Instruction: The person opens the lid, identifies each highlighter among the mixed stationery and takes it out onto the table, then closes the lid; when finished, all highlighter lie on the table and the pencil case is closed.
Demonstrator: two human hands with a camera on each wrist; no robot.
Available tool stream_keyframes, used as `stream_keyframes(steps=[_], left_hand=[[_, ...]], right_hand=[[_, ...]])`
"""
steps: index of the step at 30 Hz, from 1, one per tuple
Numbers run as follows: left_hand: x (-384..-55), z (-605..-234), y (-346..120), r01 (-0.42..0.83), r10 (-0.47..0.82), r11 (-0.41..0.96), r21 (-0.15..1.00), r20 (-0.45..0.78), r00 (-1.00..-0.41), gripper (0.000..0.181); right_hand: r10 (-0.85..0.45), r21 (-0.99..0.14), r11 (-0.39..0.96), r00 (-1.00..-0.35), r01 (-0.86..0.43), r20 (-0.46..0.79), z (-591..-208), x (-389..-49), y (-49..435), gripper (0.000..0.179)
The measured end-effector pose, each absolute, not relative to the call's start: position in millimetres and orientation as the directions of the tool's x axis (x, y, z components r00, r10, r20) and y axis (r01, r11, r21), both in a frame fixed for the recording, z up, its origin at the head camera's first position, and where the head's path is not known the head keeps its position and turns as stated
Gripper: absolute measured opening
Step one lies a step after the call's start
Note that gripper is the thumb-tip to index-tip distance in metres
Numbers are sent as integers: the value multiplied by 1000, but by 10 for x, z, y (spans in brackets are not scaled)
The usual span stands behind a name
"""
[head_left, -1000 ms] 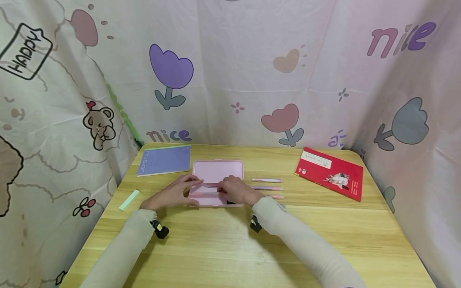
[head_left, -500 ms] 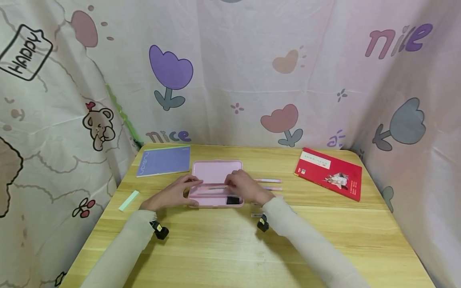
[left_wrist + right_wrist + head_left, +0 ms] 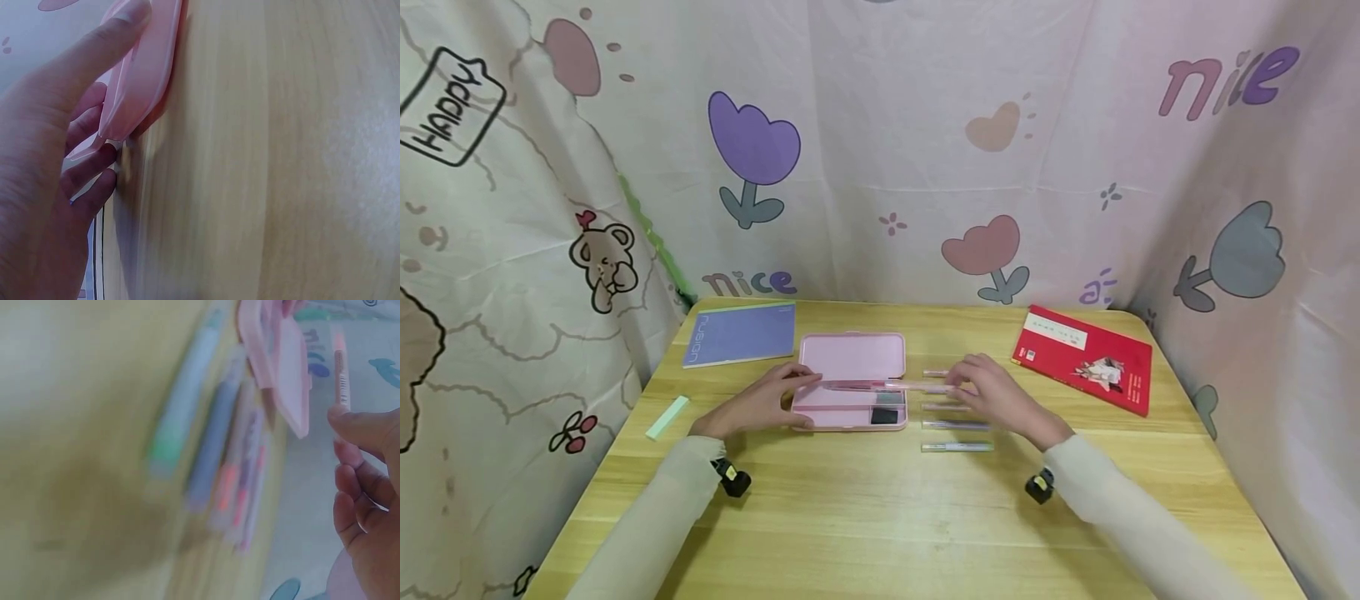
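Observation:
A pink pencil case (image 3: 853, 357) lies with its lid raised back on the wooden table. My left hand (image 3: 763, 398) holds its left end, thumb on the near side and fingers at the far side; the left wrist view shows the thumb pressing the pink wall (image 3: 147, 69). Between thumb and fingertips my right hand (image 3: 996, 396) pinches a slim pen (image 3: 341, 375) with a pinkish-orange end, pointing left toward the case. Beneath and beside that hand lies a row of several pens (image 3: 957, 447). Inside the case are a black piece (image 3: 884, 416) and a reddish, pen-like strip.
A blue notebook (image 3: 741, 335) lies at the back left and a red book (image 3: 1084, 358) at the back right. A pale green strip (image 3: 667, 417) rests left of my left hand. A printed curtain (image 3: 865, 167) hangs behind the table.
My right hand has moved out of the pencil case to the right and now holds the pen above the row. The black piece in the case is uncovered. My left hand has stayed put.

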State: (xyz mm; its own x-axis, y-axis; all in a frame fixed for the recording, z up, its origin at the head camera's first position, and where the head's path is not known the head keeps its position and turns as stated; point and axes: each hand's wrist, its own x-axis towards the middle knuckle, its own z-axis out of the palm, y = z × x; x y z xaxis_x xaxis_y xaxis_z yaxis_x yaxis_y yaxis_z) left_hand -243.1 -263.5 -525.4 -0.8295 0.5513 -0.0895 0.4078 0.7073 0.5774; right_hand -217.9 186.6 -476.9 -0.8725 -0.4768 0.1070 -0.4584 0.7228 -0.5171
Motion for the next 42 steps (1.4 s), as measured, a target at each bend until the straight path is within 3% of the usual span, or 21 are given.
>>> stream_keyframes(steps=[10,17,27,42], left_hand=[[-2431,-5246,-2628,408,552,712,571,-96,-828,95],[-2437,-5249,-2627,402,543,724,560,-105,-833,96],[-2439,-5262,-2632,398,543,719,570,-101,-834,96],[-2443,-5271,-2637,418,552,712,563,-81,-830,95]], right_hand=[[-472,-503,728,-873,-466,126,-4978,-1680,2307,15],[-490,-542,715,-870,-442,63,-5154,-1444,2399,15],[-519,-579,683,-853,-445,44,-5260,-1354,2466,13],[-526,-539,712,-850,-449,13,-5280,-1362,2443,12]])
